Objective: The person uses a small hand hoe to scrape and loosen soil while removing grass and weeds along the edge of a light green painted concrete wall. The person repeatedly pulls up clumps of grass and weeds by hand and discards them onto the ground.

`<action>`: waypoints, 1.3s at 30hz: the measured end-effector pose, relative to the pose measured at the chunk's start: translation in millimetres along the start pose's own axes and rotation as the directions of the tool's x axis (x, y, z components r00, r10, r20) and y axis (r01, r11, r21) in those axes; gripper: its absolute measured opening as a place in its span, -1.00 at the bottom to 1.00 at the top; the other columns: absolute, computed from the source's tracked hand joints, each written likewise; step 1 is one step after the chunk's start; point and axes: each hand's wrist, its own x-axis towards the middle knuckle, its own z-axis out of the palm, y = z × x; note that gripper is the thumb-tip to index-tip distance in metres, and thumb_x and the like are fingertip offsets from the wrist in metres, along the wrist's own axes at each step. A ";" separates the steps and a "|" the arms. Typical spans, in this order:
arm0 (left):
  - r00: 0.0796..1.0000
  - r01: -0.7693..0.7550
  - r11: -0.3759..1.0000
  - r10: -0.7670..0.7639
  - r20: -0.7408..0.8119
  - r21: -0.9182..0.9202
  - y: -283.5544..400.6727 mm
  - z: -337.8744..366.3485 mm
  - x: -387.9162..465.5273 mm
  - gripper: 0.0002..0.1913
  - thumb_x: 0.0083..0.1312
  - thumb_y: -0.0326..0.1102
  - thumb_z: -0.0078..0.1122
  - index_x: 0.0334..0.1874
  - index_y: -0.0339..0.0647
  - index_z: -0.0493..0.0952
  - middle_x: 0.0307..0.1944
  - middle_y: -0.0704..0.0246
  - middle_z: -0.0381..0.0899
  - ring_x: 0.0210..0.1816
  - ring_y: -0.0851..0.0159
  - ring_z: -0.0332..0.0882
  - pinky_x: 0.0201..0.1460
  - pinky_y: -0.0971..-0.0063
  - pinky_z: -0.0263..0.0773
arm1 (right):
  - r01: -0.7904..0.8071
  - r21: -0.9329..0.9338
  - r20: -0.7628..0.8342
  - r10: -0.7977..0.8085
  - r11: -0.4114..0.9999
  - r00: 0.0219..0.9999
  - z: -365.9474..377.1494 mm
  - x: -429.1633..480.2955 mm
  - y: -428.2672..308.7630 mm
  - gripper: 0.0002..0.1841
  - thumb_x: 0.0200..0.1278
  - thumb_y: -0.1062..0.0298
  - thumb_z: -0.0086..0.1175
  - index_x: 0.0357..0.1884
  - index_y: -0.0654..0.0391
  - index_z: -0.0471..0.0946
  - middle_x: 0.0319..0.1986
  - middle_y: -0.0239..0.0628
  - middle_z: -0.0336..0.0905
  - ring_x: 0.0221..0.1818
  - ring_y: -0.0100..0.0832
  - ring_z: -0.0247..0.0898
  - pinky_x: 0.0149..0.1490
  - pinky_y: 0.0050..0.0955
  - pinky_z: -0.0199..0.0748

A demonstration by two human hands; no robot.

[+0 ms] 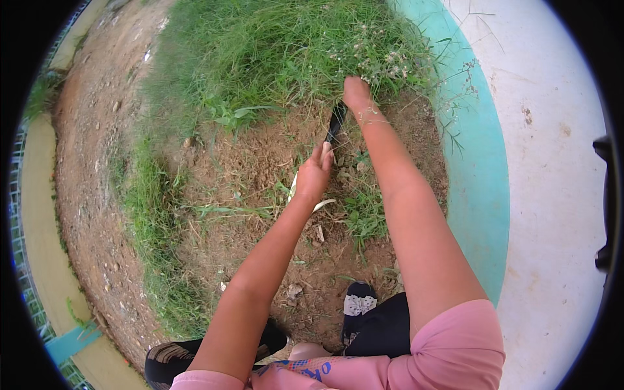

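Observation:
My left hand (313, 171) is closed around the pale handle of a dark-bladed hand tool (335, 123), which looks like a knife or sickle. Its blade points away from me, and the far end is lost in the weeds near my other hand. A white strip (323, 204) shows below the left wrist; whether it belongs to the tool I cannot tell. Farther forward, my right hand (357, 92) reaches into the edge of the tall grass (273, 53) with curled fingers, at the base of a flowering weed (385, 61). Stems partly hide those fingers.
Bare brown soil (253, 161) with cut stems lies around my hands. A teal-edged white wall (541, 170) rises on the right. Low grass (156, 234) borders a stony dirt path (102, 161) on the left, beside a fence's concrete base (46, 195). My shoe (360, 307) is close below.

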 end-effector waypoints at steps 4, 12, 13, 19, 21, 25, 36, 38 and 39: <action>0.998 -0.069 0.958 0.064 0.025 0.277 -7.4 -11.0 4.4 -0.45 0.48 -0.06 -0.07 0.49 0.16 0.15 -0.18 -0.04 0.65 -0.22 -0.15 0.64 -0.13 0.01 0.54 | -0.099 0.134 0.175 0.075 0.986 0.982 -6.3 -12.6 -2.9 -0.75 0.10 0.43 0.23 -0.17 0.33 0.62 -0.20 0.07 0.64 -0.15 -0.01 0.63 -0.13 -0.17 0.64; 0.946 -0.324 0.806 0.276 0.170 0.496 -22.2 -33.0 -49.6 -0.41 0.46 -0.09 -0.01 0.53 0.25 0.11 -0.28 0.12 0.64 -0.42 0.00 0.66 -0.41 0.15 0.58 | -0.017 -0.128 0.748 0.108 0.992 0.655 -58.1 -79.8 41.7 -0.54 0.08 0.23 0.25 0.00 0.31 0.57 -0.12 -0.01 0.64 -0.23 -0.15 0.58 -0.05 -0.20 0.55; 0.938 -0.345 0.818 0.282 0.203 0.461 -22.0 -34.5 -68.1 -0.40 0.46 -0.08 0.00 0.53 0.26 0.11 -0.26 0.13 0.64 -0.41 0.00 0.66 -0.40 0.15 0.58 | 0.054 -0.231 0.825 0.166 0.971 0.540 -77.9 -86.3 50.5 -0.49 0.08 0.24 0.27 0.06 0.31 0.55 -0.07 -0.03 0.63 -0.23 -0.16 0.57 -0.06 -0.25 0.55; 0.934 -0.264 0.964 0.263 0.241 -0.028 -30.2 -43.3 -94.8 -0.45 0.48 0.00 0.01 0.48 0.08 0.25 -0.16 0.24 0.68 -0.37 0.10 0.68 -0.25 0.22 0.60 | 0.032 -0.203 0.643 0.109 0.979 0.758 -101.2 -77.1 82.4 -0.53 0.04 0.34 0.31 0.04 0.26 0.56 0.05 -0.02 0.57 -0.09 -0.10 0.60 -0.02 -0.26 0.57; 0.962 -0.170 0.909 0.237 0.137 -0.380 -21.2 -31.5 -68.9 -0.46 0.49 0.03 0.00 0.43 -0.02 0.33 -0.16 0.30 0.70 -0.34 0.17 0.68 -0.19 0.25 0.58 | 0.139 -0.081 0.382 -0.099 0.987 0.919 -74.0 -59.8 72.0 -0.56 0.11 0.43 0.15 0.08 0.35 0.53 0.18 0.06 0.47 0.10 0.03 0.51 0.20 -0.18 0.47; 0.845 0.449 0.759 -0.187 0.502 -0.472 33.7 -34.8 -4.9 -0.48 0.47 0.01 0.05 0.37 -0.09 0.41 -0.46 0.50 0.57 -0.67 0.52 0.27 -0.61 0.54 0.24 | 0.299 -0.060 0.081 -0.294 0.952 0.952 -35.1 -45.9 19.3 -0.66 0.26 0.51 -0.04 0.08 0.29 0.49 0.14 -0.03 0.45 0.14 -0.08 0.46 0.12 -0.18 0.52; 0.917 0.352 0.729 -0.142 0.373 -0.588 27.8 17.1 -1.2 -0.48 0.45 0.05 0.08 0.38 0.01 0.40 -0.55 0.57 0.30 -0.69 0.56 0.12 -0.66 0.58 0.08 | 0.212 -0.153 -0.041 -0.220 0.965 0.975 -7.5 -14.6 42.0 -0.80 0.23 0.48 0.03 -0.15 0.26 0.60 -0.19 -0.03 0.63 -0.07 -0.03 0.59 -0.09 -0.12 0.62; 0.973 0.149 0.893 -0.056 0.223 -0.425 26.5 32.7 6.0 -0.49 0.45 0.06 0.07 0.39 0.08 0.38 -0.55 0.42 0.44 -0.67 0.35 0.33 -0.61 0.44 0.25 | 0.181 -0.050 -0.081 -0.185 0.982 0.979 -10.6 -11.6 60.3 -0.81 0.25 0.47 0.00 -0.18 0.28 0.60 -0.25 0.07 0.62 -0.14 0.07 0.59 -0.05 -0.07 0.59; 0.990 0.069 0.948 -0.028 0.136 -0.311 19.8 36.8 9.6 -0.49 0.45 0.07 0.06 0.39 0.12 0.37 -0.56 0.35 0.52 -0.65 0.24 0.43 -0.59 0.36 0.33 | 0.161 -0.026 -0.063 -0.163 0.987 0.985 -8.2 -17.1 54.5 -0.81 0.25 0.46 0.00 -0.18 0.27 0.59 -0.24 0.07 0.62 -0.14 0.07 0.59 -0.04 -0.07 0.58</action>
